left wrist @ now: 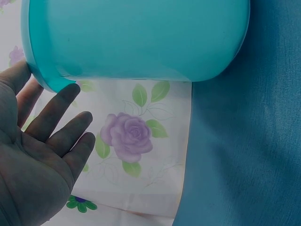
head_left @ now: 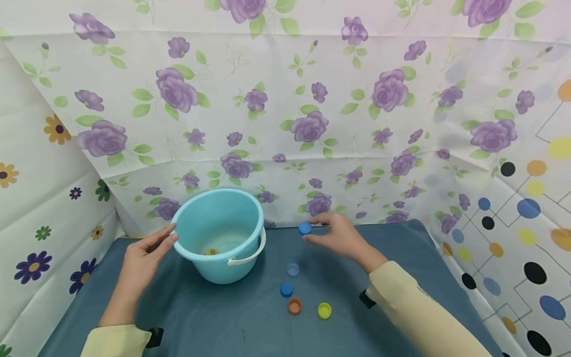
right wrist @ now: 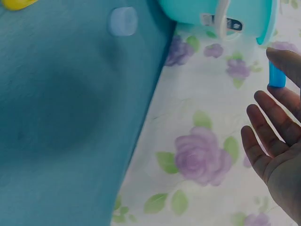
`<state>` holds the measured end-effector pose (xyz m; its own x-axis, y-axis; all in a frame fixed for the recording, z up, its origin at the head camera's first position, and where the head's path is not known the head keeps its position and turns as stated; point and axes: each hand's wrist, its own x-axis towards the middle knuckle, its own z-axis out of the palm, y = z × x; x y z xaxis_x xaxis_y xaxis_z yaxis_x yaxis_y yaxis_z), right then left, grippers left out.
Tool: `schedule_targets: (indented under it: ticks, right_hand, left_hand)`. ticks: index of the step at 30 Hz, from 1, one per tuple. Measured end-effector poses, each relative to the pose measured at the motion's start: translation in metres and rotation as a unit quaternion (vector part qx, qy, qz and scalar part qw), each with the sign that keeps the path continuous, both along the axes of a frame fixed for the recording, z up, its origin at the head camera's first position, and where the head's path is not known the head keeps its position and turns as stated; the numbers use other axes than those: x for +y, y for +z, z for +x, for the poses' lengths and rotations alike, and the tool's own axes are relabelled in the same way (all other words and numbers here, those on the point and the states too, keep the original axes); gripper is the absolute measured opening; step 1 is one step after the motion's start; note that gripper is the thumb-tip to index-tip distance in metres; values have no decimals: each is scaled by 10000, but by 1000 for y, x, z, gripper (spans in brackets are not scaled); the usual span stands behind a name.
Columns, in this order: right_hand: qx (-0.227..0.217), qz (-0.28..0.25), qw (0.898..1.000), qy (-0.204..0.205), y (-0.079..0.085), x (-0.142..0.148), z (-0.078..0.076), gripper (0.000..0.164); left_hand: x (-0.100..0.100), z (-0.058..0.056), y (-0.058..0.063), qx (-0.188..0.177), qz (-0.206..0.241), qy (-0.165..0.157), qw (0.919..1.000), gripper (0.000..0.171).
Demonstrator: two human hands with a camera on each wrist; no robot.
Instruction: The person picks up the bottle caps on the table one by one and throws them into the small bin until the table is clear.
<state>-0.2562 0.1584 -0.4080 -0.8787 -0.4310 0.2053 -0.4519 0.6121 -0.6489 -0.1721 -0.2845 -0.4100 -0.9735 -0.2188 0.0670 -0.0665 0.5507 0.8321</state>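
A light blue bucket [head_left: 250, 248] stands upright on the cloth-covered table, its white handle hanging on the right side. My left hand [head_left: 142, 258] pinches the bucket's left rim between thumb and index finger; in the left wrist view the other fingers of the left hand [left wrist: 47, 146] spread below the rim. To the right of the bucket, my right hand [head_left: 341, 237] holds a blue bottle cap [head_left: 305, 228] in the air between thumb and index finger. The same blue cap [right wrist: 277, 75] appears edge-on in the right wrist view. A small yellowish piece [head_left: 211, 251] lies inside the bucket.
On the table between the arms lie a translucent cap [head_left: 293, 270], a second blue cap [head_left: 287, 289], an orange cap [head_left: 294, 306] and a yellow cap [head_left: 324, 311]. A flower-patterned sheet [head_left: 276, 124] rises behind the table, with patterned sheets at both sides.
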Motion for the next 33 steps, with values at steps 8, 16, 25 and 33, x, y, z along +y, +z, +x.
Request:
schedule_targets:
  ticks: [8,16,25,33]
  right_hand:
    - [465,94,9986,242,21,-31,-5,36]
    - [460,30,9962,742,38,-62,-9,35]
    - [517,-3,9954,811,48,-100,-10,41]
    - [550,-99,9947,865,50,-129,-9,40]
  left_hand:
    - [0,1,1,-29,-40,4,10000,56]
    - [0,0,-1,15,-14,-3,10000,57]
    - [0,0,0,15,20,-47,10000,56]
    - [1,0,1,-15,14,8,10000,55]
